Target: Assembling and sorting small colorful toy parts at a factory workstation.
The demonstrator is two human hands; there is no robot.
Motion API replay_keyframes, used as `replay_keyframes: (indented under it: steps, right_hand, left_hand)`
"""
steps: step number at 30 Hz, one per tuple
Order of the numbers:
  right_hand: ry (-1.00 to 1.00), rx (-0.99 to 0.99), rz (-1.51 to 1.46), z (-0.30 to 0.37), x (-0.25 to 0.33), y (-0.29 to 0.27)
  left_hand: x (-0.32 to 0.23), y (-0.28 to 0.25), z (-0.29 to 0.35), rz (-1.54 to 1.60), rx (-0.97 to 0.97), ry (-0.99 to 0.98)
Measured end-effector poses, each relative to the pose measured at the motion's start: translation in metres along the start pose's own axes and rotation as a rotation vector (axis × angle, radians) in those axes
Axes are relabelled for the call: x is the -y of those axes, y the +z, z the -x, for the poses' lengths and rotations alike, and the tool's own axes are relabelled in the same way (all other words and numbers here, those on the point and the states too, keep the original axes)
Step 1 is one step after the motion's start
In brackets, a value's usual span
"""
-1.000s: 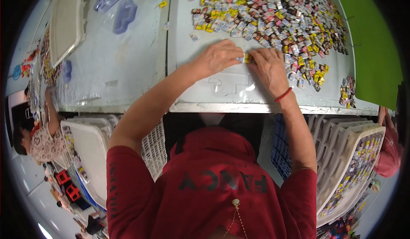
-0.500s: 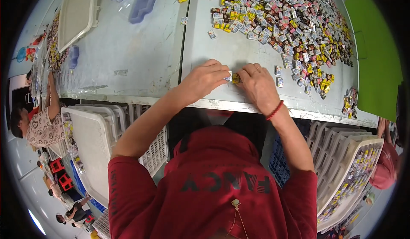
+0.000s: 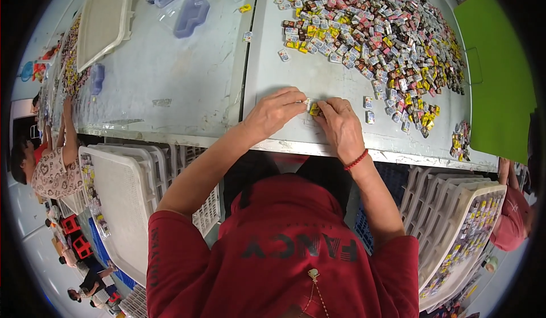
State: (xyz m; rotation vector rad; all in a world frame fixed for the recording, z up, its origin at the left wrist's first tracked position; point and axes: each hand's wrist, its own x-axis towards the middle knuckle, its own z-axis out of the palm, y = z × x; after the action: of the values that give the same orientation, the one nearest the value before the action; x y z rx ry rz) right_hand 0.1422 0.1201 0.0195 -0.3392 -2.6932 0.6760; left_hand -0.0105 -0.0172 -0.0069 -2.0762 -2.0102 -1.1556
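Observation:
My left hand (image 3: 277,113) is closed, thumb and fingers pinching a small whitish box (image 3: 307,104) over the near part of the table. Close beside it, my right hand (image 3: 343,126), with a red bracelet at the wrist, has its fingertips closed on a small yellow box (image 3: 314,110). The two little boxes are very near each other; whether they touch I cannot tell. Just right of my right hand lie two loose white boxes (image 3: 369,117). Farther back, a broad pile of such small boxes (image 3: 381,45) in white, yellow, pink and brown covers the table.
Blue clear plastic trays (image 3: 192,15) and a whitish tray (image 3: 105,22) lie on the left table, past a seam. Stacked white crates (image 3: 122,181) stand below the edge at left, more crates (image 3: 441,204) at right. A green panel (image 3: 500,73) borders the right side. Co-workers sit on both sides.
The whitish box in my left fingers has turned and shows a narrower side. Both hands stay close together, the right one slightly lower in view. The whole view has shifted a little.

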Motion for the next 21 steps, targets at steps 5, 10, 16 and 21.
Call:
replay_keyframes:
  steps: [5, 10, 16, 21]
  right_hand:
    - [0.026, -0.087, -0.027, 0.007, 0.004, 0.010]
    - [0.004, -0.179, -0.039, 0.006, 0.009, 0.008]
    - [0.024, -0.215, -0.089, 0.010, 0.005, 0.016]
    - [-0.039, -0.291, -0.102, 0.009, 0.002, 0.022]
  left_hand:
    - [-0.009, 0.006, 0.005, -0.078, -0.020, 0.033]
    - [-0.022, -0.001, 0.010, -0.207, 0.171, -0.042]
    - [-0.033, -0.011, 0.008, -0.227, 0.316, -0.116]
    - [-0.022, -0.006, 0.013, -0.049, 0.235, -0.170]
